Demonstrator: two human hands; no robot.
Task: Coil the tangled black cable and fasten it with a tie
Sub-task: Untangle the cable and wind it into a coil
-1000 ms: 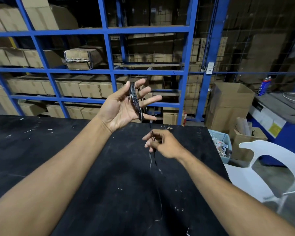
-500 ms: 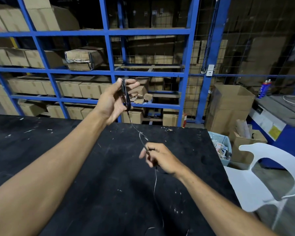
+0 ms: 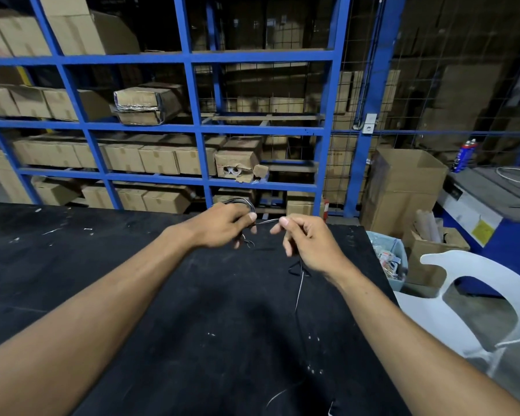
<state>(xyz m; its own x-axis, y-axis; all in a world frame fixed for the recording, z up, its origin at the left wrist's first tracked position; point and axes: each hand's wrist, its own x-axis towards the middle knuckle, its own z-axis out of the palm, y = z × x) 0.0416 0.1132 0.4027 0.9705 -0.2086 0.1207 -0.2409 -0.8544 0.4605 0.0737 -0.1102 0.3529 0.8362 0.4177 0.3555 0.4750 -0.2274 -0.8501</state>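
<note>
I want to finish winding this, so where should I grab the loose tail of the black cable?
Pinch the loose tail just below the right hand, coming from above with thumb and forefinger. There it hangs off the table; further down it lies flat and thin against the black surface, harder to pick up.

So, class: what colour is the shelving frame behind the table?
Blue: the shelving frame shows clearly in the head view.

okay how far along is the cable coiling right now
Done: several loops of the black cable sit gathered in the left hand. In hand: the right hand pinches the next stretch, taut between both hands. Left: the loose tail trailing over the black table, and no tie is visible yet.
</note>
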